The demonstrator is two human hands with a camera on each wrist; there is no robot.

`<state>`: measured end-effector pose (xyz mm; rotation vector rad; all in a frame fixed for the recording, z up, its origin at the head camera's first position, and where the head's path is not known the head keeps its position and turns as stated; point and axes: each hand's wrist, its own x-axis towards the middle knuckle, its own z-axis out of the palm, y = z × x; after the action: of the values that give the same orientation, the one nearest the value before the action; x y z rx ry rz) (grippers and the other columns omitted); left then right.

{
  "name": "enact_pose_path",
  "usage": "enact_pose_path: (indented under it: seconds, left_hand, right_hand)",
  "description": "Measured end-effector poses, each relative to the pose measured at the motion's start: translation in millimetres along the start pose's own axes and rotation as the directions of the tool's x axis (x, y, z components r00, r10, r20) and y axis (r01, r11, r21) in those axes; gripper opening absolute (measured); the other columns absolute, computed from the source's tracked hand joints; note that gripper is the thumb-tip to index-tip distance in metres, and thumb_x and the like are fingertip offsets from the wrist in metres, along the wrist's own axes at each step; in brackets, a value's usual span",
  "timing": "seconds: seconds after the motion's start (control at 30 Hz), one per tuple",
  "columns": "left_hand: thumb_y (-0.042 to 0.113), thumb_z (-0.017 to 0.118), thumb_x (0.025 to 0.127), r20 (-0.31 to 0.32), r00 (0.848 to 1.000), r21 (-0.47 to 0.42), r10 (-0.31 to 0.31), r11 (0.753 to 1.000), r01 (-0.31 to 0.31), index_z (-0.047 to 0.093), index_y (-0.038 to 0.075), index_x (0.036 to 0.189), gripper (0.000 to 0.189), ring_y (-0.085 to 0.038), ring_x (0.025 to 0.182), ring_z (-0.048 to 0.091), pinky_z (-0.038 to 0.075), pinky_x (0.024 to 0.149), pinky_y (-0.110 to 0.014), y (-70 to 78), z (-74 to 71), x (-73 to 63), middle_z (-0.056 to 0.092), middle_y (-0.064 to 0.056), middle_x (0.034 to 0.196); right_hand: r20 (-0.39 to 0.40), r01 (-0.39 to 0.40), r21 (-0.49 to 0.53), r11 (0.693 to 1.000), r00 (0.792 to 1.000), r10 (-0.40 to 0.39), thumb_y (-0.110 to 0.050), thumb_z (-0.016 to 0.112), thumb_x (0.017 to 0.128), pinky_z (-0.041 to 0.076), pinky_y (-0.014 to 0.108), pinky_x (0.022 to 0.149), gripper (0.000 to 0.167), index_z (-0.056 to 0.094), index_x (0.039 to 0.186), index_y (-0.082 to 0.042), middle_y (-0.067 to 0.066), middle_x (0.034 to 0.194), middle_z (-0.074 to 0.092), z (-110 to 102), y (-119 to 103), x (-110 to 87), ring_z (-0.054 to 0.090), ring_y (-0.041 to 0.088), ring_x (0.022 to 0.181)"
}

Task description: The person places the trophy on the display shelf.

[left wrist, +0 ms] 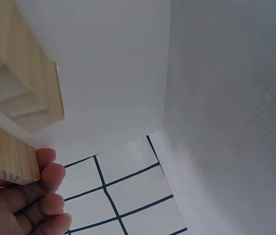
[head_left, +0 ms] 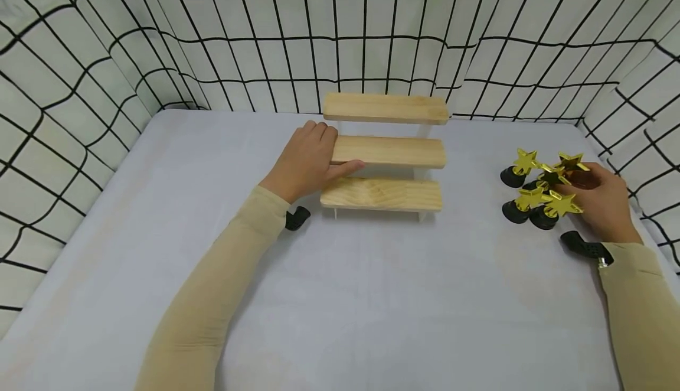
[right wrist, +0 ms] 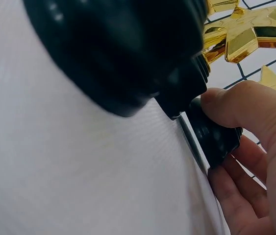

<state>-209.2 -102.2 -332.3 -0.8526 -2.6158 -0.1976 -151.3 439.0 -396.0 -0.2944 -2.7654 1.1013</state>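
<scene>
A three-tier wooden display stand [head_left: 386,150] with pale boards and white supports stands at the back centre. My left hand [head_left: 308,160] grips the left end of its middle board, thumb along the front. In the left wrist view the fingers curl round the end of a board [left wrist: 12,154]. Several gold star trophies [head_left: 563,204] on round black bases stand in a cluster at the right. My right hand [head_left: 608,202] is at the cluster's right side. In the right wrist view its thumb and fingers pinch the black base [right wrist: 213,134] of one trophy.
A white cloth [head_left: 372,308] covers the table. Black wire grid panels [head_left: 265,42] with white behind them enclose the back and both sides. Black wrist-worn devices [head_left: 584,246] show at both cuffs.
</scene>
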Motion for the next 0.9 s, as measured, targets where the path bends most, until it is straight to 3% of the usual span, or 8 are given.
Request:
enact_pose_path:
  seconds: [0.17,0.33,0.57,0.77,0.9]
  left_hand:
    - [0.066,0.068,0.089,-0.008,1.000,-0.003,-0.002,1.000,0.002,0.056,0.000,0.088,0.067,-0.030,0.075,0.046,0.039,0.068,-0.037,0.2,0.7,-5.6,0.055,-0.012,0.079]
    - [0.064,0.071,0.088,-0.030,0.999,-0.004,0.030,1.000,-0.030,0.056,0.000,0.088,0.066,-0.029,0.074,0.047,0.039,0.067,-0.037,-0.1,4.7,-6.5,0.056,-0.012,0.080]
    - [0.082,0.034,0.095,-0.062,0.995,0.022,0.081,0.997,-0.080,0.057,0.000,0.089,0.085,-0.030,0.075,0.050,0.041,0.066,-0.037,-0.4,6.3,-7.8,0.060,-0.013,0.081]
    - [0.065,0.070,0.088,-0.095,0.992,0.028,0.083,0.996,-0.080,0.056,0.000,0.085,0.066,-0.030,0.073,0.049,0.039,0.064,-0.036,0.8,5.1,-6.3,0.057,-0.013,0.078]
    - [0.066,0.068,0.089,-0.104,0.991,0.031,0.080,0.997,-0.077,0.056,0.000,0.085,0.067,-0.031,0.073,0.051,0.040,0.064,-0.037,-0.8,2.8,-5.5,0.057,-0.013,0.078]
  right_hand:
    - [-0.006,0.017,-0.008,1.000,1.000,-0.017,-0.034,0.073,0.097,0.042,-0.001,0.072,0.055,0.055,0.140,-0.005,-0.045,0.093,0.047,0.6,-0.7,-1.4,0.047,-0.023,0.090]
    - [-0.037,0.023,0.036,0.999,0.999,-0.022,-0.029,0.073,0.097,0.043,0.000,0.070,0.038,0.060,0.132,-0.019,-0.048,0.092,0.050,-3.6,0.3,-8.3,0.050,-0.025,0.089]
    - [-0.108,-0.042,0.090,0.995,0.993,0.052,-0.036,0.075,0.095,0.040,0.000,0.074,0.036,0.060,0.128,-0.032,-0.038,0.100,0.054,-9.3,-4.7,-17.2,0.052,-0.017,0.093]
    - [-0.138,0.001,0.051,0.999,0.990,0.006,-0.033,0.078,0.093,0.039,-0.002,0.075,0.035,0.060,0.123,-0.034,-0.038,0.100,0.052,-19.0,-15.6,-15.1,0.052,-0.019,0.092]
    - [-0.121,0.036,-0.014,0.999,0.992,-0.038,-0.034,0.077,0.093,0.039,-0.005,0.076,0.034,0.058,0.121,-0.037,-0.041,0.101,0.048,-26.0,-26.3,-11.6,0.050,-0.023,0.091]
